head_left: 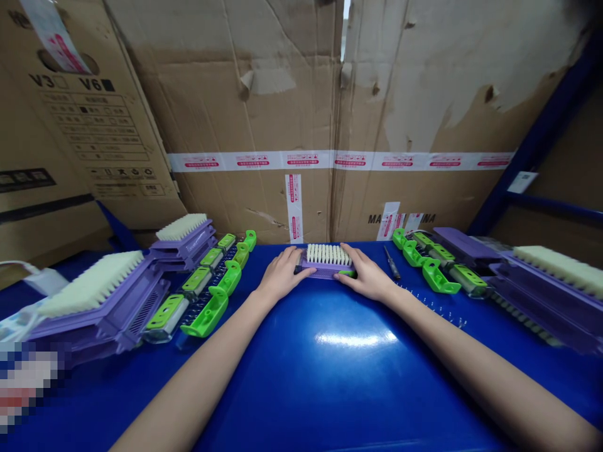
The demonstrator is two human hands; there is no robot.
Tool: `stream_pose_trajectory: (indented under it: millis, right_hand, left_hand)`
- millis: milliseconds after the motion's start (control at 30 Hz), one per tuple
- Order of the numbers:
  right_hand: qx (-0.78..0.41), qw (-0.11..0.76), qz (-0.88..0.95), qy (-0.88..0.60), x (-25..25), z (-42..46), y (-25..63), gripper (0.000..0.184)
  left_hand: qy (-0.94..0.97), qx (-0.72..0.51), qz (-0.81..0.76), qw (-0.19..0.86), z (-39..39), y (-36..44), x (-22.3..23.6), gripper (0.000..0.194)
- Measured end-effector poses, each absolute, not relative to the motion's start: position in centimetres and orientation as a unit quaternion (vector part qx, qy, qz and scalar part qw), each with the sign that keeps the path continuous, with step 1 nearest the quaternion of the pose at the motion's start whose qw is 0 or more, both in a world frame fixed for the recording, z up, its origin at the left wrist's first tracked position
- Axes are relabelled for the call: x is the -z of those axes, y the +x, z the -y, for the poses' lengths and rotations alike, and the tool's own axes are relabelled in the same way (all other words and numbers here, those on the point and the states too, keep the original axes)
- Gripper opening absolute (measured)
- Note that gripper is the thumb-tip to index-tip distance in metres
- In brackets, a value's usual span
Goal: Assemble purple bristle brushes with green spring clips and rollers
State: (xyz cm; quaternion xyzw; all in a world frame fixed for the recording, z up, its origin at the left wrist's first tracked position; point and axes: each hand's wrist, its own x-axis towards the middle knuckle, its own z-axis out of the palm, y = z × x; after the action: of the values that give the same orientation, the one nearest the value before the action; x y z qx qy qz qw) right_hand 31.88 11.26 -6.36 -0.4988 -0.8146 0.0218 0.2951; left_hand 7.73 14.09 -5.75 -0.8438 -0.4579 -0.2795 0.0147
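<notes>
A purple brush unit [325,269] with cream bristles on top lies on the blue table [301,389], near its back edge. My left hand [284,273] grips its left end, thumb along the front side. On the right end, my right hand [360,271] holds it the same way, its thumb near a bright green part. The palms and the unit's far side are hidden. Just right of my right hand lies a dark screwdriver [392,263]. Small screws [436,304] are scattered by my right forearm.
Purple brush parts [101,314] are stacked at left, beside green caps [210,312] and green-topped clear pieces [164,314]. More purple brush parts [546,295] and green caps [438,276] lie at right. Cardboard boxes [254,113] wall the back; a blue frame post [532,144] stands right.
</notes>
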Motion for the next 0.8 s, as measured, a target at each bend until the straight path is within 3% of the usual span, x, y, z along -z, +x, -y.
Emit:
stream_pose_trajectory:
  millis: [800]
  right_hand:
    - [-0.014, 0.303, 0.817, -0.49, 6.64, -11.55, 32.01, 0.075]
  left_hand:
    - [-0.846, 0.278, 0.455, 0.033, -14.24, 7.72, 5.92, 0.051]
